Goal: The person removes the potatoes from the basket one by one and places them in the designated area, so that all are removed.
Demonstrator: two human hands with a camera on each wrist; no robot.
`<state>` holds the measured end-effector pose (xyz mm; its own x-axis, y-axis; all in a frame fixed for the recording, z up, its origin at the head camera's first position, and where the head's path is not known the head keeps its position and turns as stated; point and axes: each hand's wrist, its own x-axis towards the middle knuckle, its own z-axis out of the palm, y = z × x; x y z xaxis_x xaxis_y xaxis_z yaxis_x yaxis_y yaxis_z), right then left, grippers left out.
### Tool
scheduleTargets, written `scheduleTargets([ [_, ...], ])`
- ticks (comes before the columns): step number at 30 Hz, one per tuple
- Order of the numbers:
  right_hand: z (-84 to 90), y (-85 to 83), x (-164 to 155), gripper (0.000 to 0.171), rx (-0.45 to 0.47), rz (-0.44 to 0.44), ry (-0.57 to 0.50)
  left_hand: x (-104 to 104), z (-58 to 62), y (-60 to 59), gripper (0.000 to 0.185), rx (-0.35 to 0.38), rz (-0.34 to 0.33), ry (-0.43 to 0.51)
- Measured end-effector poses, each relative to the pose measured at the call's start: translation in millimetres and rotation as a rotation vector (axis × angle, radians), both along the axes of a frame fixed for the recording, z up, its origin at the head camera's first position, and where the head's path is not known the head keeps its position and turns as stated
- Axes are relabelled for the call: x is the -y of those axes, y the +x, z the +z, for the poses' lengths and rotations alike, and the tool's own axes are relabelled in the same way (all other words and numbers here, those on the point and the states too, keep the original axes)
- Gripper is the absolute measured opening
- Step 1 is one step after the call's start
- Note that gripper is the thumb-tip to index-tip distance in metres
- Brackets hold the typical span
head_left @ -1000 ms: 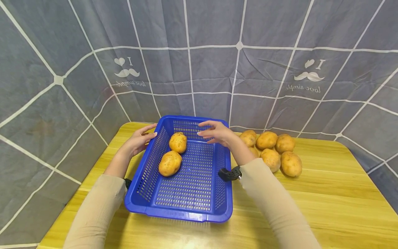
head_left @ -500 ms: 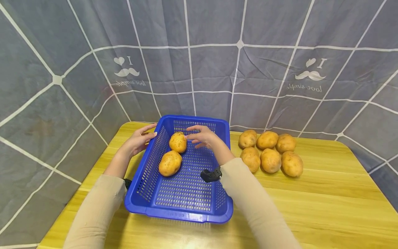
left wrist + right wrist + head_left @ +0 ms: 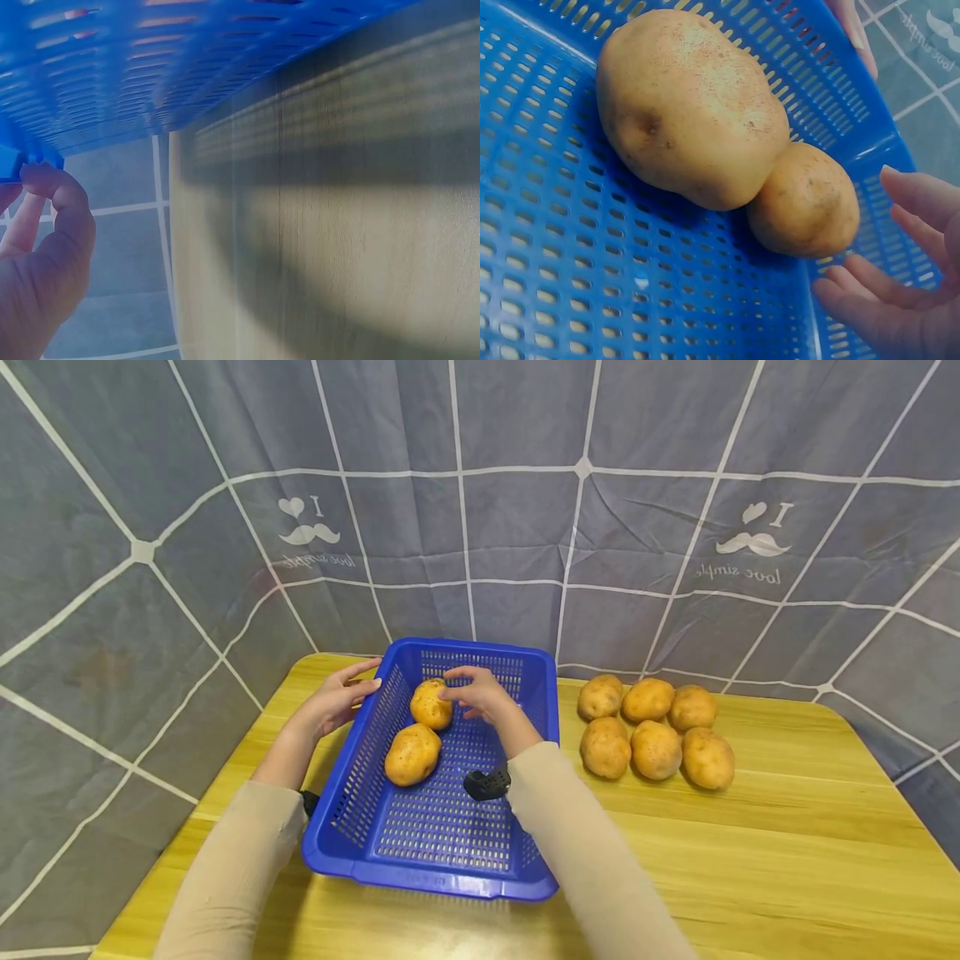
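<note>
**Two hands at the blue basket**

The blue basket (image 3: 450,827) sits on the desk (image 3: 787,860); two potatoes lie inside, the smaller potato (image 3: 431,703) just beyond the larger potato (image 3: 412,754), the two touching; the right hand (image 3: 476,693) hovers beside the smaller potato, fingers loosely spread, whether touching it I cannot tell; the left hand (image 3: 337,697) holds the basket's left rim, fingers curled on it; six more potatoes (image 3: 654,731) cluster on the desk right of the basket.
</note>
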<state>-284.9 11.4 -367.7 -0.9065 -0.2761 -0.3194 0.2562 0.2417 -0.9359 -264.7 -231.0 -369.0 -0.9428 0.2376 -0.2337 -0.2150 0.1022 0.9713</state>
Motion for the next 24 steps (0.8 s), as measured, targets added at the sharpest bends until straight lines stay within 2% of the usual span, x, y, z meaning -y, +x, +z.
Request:
scheduleTargets([
  [11, -21.3, -3.8, 15, 0.044, 0.002, -0.126, -0.019, 0, -0.4, 0.2, 0.061, 0.01, 0.006, 0.007],
  [16, -29.2, -5.5, 20, 0.048, 0.001, -0.125, -0.027, 0, -1.6, -0.7, 0.062, 0.006, 0.005, 0.008],
  [24, -30.5, -6.3, 21, 0.051, -0.017, -0.094, -0.004, 1, -2.6, -1.1, 0.062, -0.002, -0.007, 0.017],
])
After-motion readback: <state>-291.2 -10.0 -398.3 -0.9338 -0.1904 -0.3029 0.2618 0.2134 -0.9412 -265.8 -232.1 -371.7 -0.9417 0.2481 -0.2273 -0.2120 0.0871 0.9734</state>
